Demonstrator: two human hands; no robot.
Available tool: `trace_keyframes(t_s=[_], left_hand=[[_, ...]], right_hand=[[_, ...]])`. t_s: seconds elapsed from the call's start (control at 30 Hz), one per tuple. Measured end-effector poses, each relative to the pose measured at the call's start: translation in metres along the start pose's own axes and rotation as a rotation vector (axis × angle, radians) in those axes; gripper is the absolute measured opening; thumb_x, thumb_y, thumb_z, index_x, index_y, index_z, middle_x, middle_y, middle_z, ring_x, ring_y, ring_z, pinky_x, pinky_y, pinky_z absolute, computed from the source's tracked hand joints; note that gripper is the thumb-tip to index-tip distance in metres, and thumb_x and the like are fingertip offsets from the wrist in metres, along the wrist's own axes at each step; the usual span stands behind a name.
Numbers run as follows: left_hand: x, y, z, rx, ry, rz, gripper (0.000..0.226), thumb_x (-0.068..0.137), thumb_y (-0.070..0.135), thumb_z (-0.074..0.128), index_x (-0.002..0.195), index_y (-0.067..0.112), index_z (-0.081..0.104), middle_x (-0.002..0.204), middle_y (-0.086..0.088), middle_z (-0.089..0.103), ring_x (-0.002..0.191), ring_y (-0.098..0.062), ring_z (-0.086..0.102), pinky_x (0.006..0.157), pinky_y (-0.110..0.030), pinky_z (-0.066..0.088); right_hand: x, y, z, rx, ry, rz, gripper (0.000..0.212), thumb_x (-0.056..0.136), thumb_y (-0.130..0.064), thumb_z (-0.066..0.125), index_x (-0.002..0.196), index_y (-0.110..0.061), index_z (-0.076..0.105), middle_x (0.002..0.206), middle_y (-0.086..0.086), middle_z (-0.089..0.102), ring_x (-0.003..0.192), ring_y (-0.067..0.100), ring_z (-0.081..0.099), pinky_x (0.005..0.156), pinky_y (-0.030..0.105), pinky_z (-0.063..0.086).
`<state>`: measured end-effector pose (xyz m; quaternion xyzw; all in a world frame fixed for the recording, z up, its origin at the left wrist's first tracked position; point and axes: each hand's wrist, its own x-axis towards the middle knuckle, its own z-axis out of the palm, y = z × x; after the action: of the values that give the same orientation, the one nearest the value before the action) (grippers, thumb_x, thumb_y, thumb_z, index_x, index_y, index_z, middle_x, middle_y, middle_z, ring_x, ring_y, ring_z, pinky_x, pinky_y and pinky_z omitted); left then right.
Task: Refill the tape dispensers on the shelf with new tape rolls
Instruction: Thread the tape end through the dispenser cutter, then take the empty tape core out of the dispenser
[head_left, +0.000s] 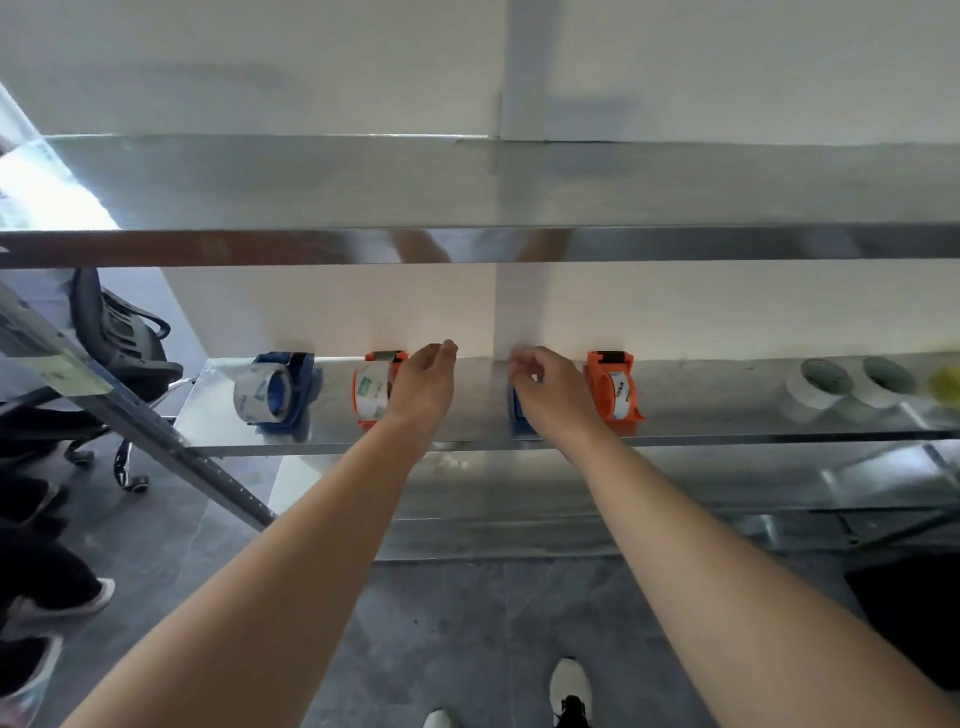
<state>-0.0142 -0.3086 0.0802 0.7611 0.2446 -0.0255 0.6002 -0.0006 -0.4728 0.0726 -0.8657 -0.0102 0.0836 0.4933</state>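
Observation:
Several tape dispensers stand in a row on a shiny metal shelf (467, 441). From the left: a blue dispenser (291, 387) with a clear roll, an orange dispenser (375, 387) with a roll, a blue dispenser (519, 415) mostly hidden under my right hand, and an orange dispenser (613, 387) with a roll. My left hand (426, 379) hovers relaxed just right of the first orange dispenser, holding nothing. My right hand (550, 384) has curled fingers over the hidden blue dispenser; the grip itself is hidden. Two spare white tape rolls (818, 387) (883, 379) lie further right.
An upper metal shelf (467, 244) crosses above the hands, and a lower shelf (571, 530) sits below. A slanted metal upright (156, 431) and a black office chair (119, 338) stand at left. Other people's shoes (67, 597) are at the left edge. A yellowish object (945, 384) is far right.

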Motion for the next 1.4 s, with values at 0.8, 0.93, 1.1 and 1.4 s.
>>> trace_keyframes(t_s=[0.8, 0.93, 1.1, 1.4], left_hand=[[0.034, -0.005, 0.127, -0.071, 0.128, -0.103, 0.035, 0.111, 0.038, 0.049, 0.139, 0.022, 0.064, 0.107, 0.015, 0.063, 0.122, -0.025, 0.062, 0.115, -0.045, 0.047], [0.05, -0.007, 0.132, -0.015, 0.098, -0.079, 0.036, 0.11, 0.035, 0.053, 0.142, 0.021, 0.064, 0.12, 0.006, 0.067, 0.109, -0.015, 0.065, 0.093, -0.021, 0.048], [0.072, -0.02, 0.135, 0.137, 0.047, -0.036, 0.048, 0.102, 0.025, 0.069, 0.149, 0.023, 0.06, 0.153, 0.002, 0.058, 0.129, -0.016, 0.061, 0.099, -0.02, 0.044], [0.097, -0.039, 0.144, 0.268, 0.045, -0.013, 0.062, 0.083, 0.026, 0.091, 0.141, 0.024, 0.068, 0.145, -0.002, 0.065, 0.111, -0.019, 0.065, 0.099, -0.035, 0.057]], right_hand=[[0.078, 0.099, -0.055, -0.098, -0.208, 0.074, 0.046, 0.105, -0.013, 0.052, 0.15, -0.017, 0.049, 0.154, 0.007, 0.051, 0.136, 0.024, 0.053, 0.111, 0.04, 0.048], [0.093, 0.104, -0.049, -0.104, -0.193, 0.111, 0.046, 0.105, -0.011, 0.051, 0.151, -0.017, 0.049, 0.151, 0.006, 0.054, 0.109, 0.014, 0.056, 0.091, 0.026, 0.047], [0.107, 0.111, -0.039, -0.093, -0.214, 0.193, 0.047, 0.107, -0.011, 0.048, 0.153, -0.018, 0.044, 0.149, 0.007, 0.055, 0.082, 0.004, 0.048, 0.063, 0.016, 0.038], [0.12, 0.127, -0.022, -0.033, -0.197, 0.316, 0.044, 0.105, -0.01, 0.05, 0.15, -0.013, 0.047, 0.139, 0.008, 0.06, 0.079, 0.002, 0.051, 0.064, 0.019, 0.047]])
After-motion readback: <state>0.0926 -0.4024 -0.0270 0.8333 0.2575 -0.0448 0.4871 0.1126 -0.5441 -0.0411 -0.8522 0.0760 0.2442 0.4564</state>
